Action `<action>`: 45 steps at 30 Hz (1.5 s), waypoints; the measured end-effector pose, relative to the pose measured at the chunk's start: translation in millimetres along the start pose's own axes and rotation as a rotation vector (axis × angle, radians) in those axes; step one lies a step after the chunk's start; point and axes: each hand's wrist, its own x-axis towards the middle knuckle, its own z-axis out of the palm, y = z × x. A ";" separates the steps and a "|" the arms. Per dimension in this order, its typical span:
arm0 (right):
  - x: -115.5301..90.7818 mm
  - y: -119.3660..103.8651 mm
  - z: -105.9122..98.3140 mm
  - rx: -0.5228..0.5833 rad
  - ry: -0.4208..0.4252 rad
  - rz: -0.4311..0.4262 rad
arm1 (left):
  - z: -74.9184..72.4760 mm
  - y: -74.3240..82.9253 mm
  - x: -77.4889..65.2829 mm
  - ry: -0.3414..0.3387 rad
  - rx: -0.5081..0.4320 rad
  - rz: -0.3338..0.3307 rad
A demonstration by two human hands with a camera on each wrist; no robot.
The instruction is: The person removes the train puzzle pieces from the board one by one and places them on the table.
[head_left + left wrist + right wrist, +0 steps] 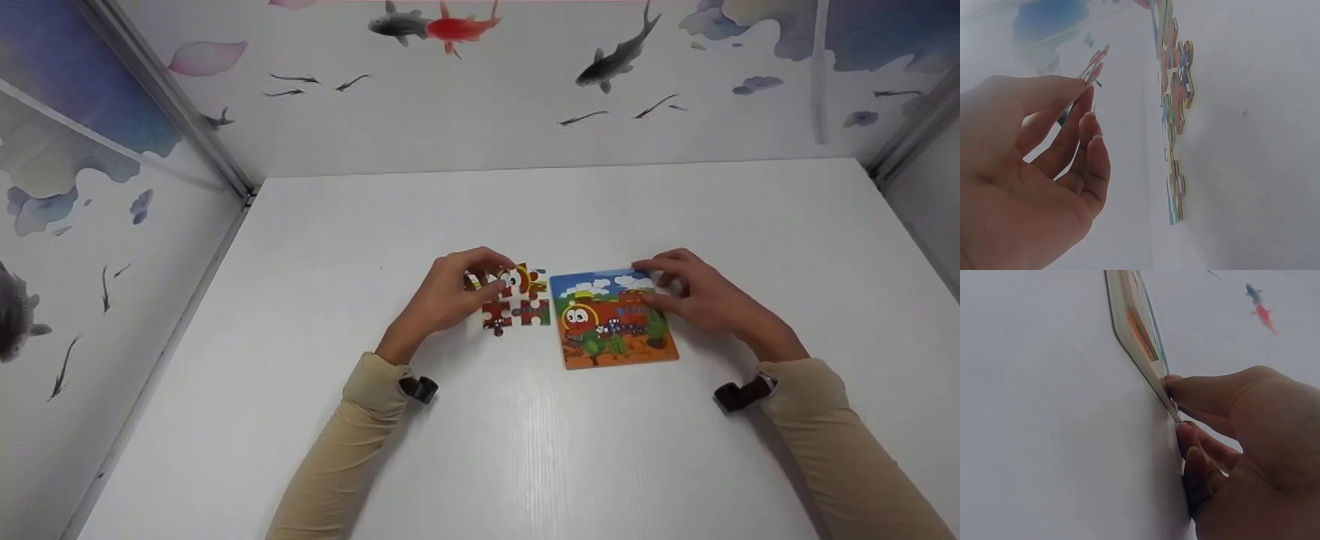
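My left hand (456,291) pinches a jigsaw piece (513,281) printed with a cartoon eye, between thumb and fingers. In the left wrist view this piece (1094,68) is raised off the table, its other fingers curled below it. Several more jigsaw pieces (535,313), red, green and blue, lie close together under and beside that hand. Just to their right lies a square puzzle board (600,346) with a red cartoon train under a blue sky. My right hand (701,294) grips its right edge; in the right wrist view the thumb (1202,391) lies over the board's rim.
The white table (480,450) stretches around the pieces. A white back wall (495,105) painted with fish rises behind it, and another painted panel (97,225) stands along the left. Dark wrist straps (742,394) sit at both sleeve cuffs.
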 end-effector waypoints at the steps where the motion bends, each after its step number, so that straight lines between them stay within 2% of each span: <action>1: 0.4 -0.1 0.1 -0.001 0.001 -0.004 | -0.9 -1.1 -1.1 0.001 0.002 -0.003; 12: 1.4 0.4 -0.1 -0.010 -0.005 0.005 | -7.1 -15.8 -12.2 -0.049 0.017 -0.044; 24: 1.5 -1.4 -0.2 -0.002 -0.010 0.022 | -13.3 -20.6 -13.7 -0.053 0.040 -0.018; 34: 1.1 1.3 -1.5 -0.007 -0.014 0.030 | -18.5 -30.0 -22.5 -0.065 0.041 -0.065; 45: 1.3 0.1 -0.7 0.002 -0.013 0.028 | -33.3 -35.7 -30.1 -0.109 0.079 -0.145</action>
